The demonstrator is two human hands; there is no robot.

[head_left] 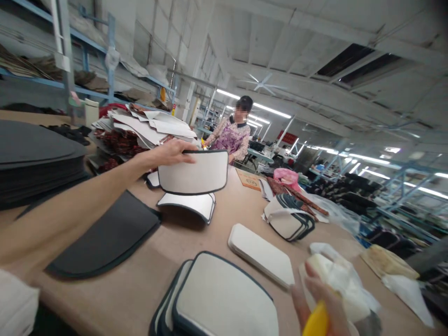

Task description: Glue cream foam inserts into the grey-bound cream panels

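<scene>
My left hand (172,152) reaches out over the table and grips the top edge of a white panel with dark piping (193,178), held upright above a small stack of similar panels (187,205). My right hand (324,298) is low at the bottom right, closed around a pale sponge-like pad (338,275) and a yellow object (317,322) whose shape is cut off by the frame. A stack of white dark-edged panels (224,298) lies just in front of me.
A tan work table (196,242) holds a white flat piece (261,254), a black foam sheet (108,238), another panel pile (289,219) and black stacks (35,158) at left. A person in a floral top (233,137) works at the far end. Shelving stands left.
</scene>
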